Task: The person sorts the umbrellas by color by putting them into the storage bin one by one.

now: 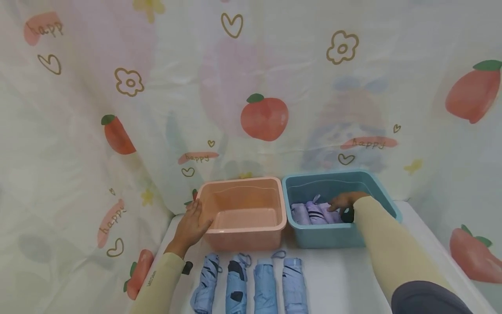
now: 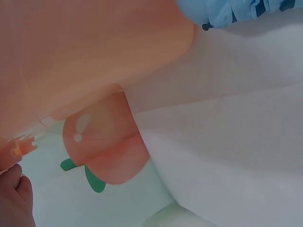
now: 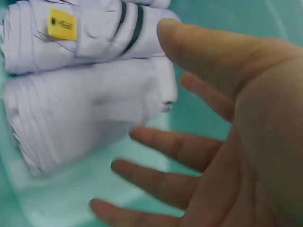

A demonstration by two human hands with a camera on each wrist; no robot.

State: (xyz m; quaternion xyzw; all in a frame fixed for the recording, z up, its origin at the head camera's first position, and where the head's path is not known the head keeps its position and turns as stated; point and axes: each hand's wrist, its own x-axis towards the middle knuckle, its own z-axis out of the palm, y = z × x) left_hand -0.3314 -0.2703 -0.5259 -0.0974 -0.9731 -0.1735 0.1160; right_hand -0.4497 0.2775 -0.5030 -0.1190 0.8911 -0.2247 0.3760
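My right hand (image 1: 345, 201) hovers inside the teal basin (image 1: 325, 237) with its fingers spread. Below it, three folded lilac umbrellas (image 1: 316, 213) lie side by side on the basin floor. In the right wrist view, the thumb passes over the end of a striped umbrella (image 3: 99, 33) with a yellow tag. A plainer lilac umbrella (image 3: 90, 109) lies beside the spread fingers, apparently held by none of them. My left hand (image 1: 191, 226) rests on the left rim of the peach basin (image 1: 243, 240), thumb pointing inward; the left wrist view shows only part of that hand.
Several folded blue umbrellas (image 1: 265, 285) lie in a row on the white table (image 1: 333, 279), in front of the basins. The two basins stand side by side, close against a fruit-printed curtain (image 1: 251, 52) that rises behind and along the sides.
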